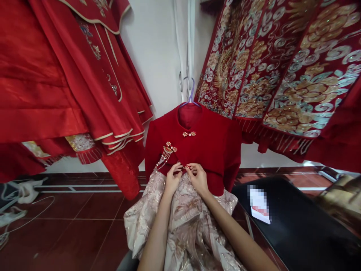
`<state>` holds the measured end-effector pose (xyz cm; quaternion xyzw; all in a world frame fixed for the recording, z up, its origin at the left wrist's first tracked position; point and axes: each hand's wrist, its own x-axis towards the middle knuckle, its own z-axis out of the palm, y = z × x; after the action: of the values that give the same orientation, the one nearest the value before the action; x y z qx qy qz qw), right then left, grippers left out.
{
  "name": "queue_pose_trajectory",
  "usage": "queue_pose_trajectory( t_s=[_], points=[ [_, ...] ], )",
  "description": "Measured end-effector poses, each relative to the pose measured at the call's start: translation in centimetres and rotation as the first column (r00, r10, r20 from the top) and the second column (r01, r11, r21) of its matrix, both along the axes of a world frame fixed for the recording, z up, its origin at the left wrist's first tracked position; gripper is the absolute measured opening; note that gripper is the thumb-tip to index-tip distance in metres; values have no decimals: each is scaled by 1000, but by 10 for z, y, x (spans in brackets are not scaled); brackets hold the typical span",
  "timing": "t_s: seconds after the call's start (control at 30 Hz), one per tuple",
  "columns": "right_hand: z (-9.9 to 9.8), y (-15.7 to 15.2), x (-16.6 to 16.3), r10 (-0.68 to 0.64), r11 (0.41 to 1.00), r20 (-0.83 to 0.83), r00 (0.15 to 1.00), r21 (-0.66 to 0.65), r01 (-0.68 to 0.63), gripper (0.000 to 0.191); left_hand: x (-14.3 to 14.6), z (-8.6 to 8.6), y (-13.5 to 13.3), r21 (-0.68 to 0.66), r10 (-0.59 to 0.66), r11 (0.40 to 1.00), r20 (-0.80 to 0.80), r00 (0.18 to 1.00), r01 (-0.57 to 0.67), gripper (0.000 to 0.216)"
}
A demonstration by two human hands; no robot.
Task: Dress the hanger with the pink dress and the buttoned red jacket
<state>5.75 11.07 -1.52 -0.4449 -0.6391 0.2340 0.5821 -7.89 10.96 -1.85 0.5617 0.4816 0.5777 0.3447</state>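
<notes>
Bare forearms (156, 229) lie nearest, reaching over pale brocade fabric (183, 216); far left hang red garments (42, 67); at the middle a red jacket (205, 150) hangs from a purple hanger (191, 97), a tasselled brooch (167, 149) on its front; just below that, the left hand (174, 177) curls in at the jacket's front edge, though whether it grips I cannot tell; beside it the right hand (198, 177) appears to pinch a small clasp (185, 167); the step looks like working that fastening, which seems to call for fine, steady finger control; rightward are an embroidered garment (270, 75) and, lower, a black counter (296, 226).
</notes>
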Motion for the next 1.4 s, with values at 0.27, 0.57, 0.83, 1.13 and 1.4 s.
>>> queue_pose_trajectory(
  t_s=[0.27, 0.57, 0.83, 1.13, 1.4],
  points=[
    [4, -5, 2, -152, 984, -127, 980, 78, 163, 20, 3, -3, -2, 30, -23, 999, -142, 990, 27, 51],
    [0, -9, 4, -155, 979, -89, 984, 119, 165, 18, 19, 11, -21, 115, 182, 983, -526, 831, -142, 55],
    [-2, -11, 7, -120, 984, -59, 991, 128, 127, 17, 37, 18, -26, 132, 225, 973, -738, 636, -192, 54],
    [-2, -11, 7, -81, 992, -44, 996, 95, 85, 19, 29, 7, -21, 127, 245, 970, -535, 808, -209, 51],
    [-2, -9, 7, -68, 994, -34, 997, 84, 70, 19, 20, 6, -11, -33, 227, 973, -26, 974, -228, 31]
  ],
)
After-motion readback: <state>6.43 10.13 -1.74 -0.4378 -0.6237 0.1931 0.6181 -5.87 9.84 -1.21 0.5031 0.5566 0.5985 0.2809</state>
